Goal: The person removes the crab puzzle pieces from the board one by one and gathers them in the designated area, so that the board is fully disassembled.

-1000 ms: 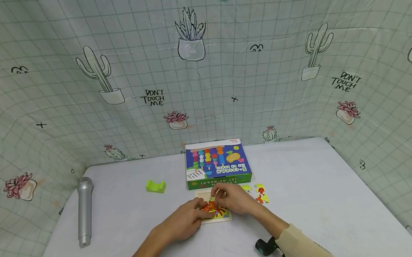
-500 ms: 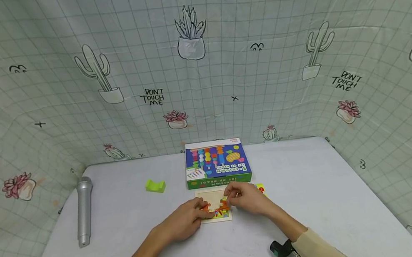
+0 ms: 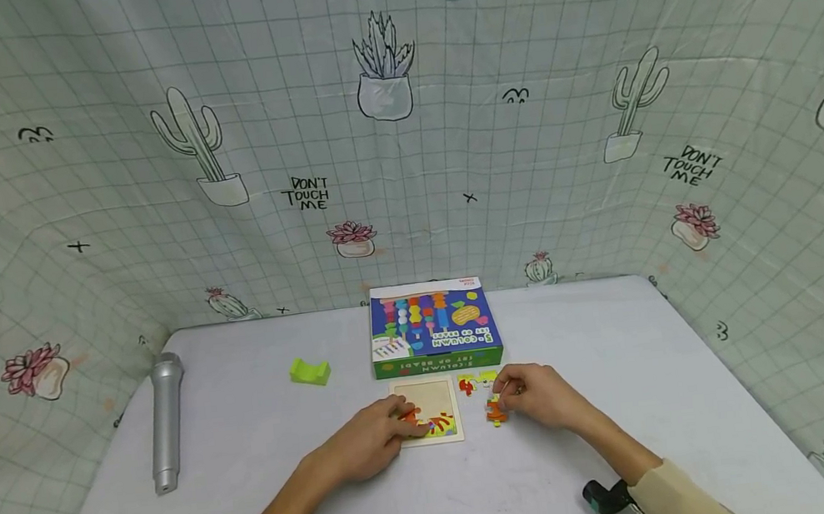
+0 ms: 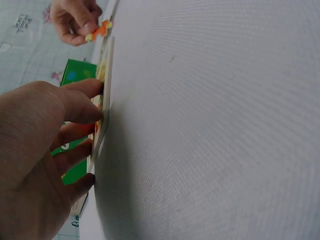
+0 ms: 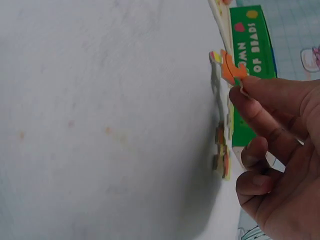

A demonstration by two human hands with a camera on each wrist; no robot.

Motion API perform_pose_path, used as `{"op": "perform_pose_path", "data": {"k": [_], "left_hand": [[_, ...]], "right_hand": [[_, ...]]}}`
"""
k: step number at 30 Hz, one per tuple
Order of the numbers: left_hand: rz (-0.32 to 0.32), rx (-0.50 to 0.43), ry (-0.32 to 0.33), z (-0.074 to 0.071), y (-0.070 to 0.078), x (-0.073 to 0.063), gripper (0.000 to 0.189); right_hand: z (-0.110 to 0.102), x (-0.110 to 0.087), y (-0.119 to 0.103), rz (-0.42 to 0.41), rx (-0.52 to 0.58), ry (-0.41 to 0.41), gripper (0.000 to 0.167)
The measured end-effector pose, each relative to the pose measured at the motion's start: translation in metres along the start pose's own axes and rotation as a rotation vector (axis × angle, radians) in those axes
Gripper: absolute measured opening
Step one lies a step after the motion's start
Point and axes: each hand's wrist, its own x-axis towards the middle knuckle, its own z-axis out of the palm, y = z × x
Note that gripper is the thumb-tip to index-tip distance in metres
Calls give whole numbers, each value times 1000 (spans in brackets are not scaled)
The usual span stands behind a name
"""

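Observation:
My right hand [image 3: 539,394] pinches an orange and yellow jigsaw piece [image 3: 495,413] between thumb and forefinger, to the right of a shallow wooden puzzle tray [image 3: 458,407]. In the right wrist view, the jigsaw piece [image 5: 232,68] juts out past the fingertips, and the other fingers curl loosely below. Resting on the tray's left side is my left hand [image 3: 367,442], its fingers spread over orange and yellow pieces [image 3: 440,425] along the near edge. The tray's upper part shows bare wood. From the left wrist, my left fingertips [image 4: 94,115] touch the tray's edge.
Several loose puzzle pieces [image 3: 468,383] lie right of the tray, partly behind my right hand. Directly behind stands a blue and green bead-set box [image 3: 435,330]. A lime-green block [image 3: 310,372] and a silver microphone-shaped cylinder [image 3: 169,425] lie to the left.
My right hand has lifted an orange piece out of the tray and moved right with it, uncovering more bare wood. My left hand has stayed in place.

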Motion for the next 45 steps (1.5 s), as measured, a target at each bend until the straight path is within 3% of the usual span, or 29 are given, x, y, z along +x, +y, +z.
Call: {"op": "perform_pose_path", "data": {"k": [17,45], "left_hand": [[-38,-2,-24,1,0,1,38],[-17,3,-1,1,0,-1,38]], "right_hand": [[7,12,4,65,-78,61,9],[10,16,4,43,-162,113,12]]}}
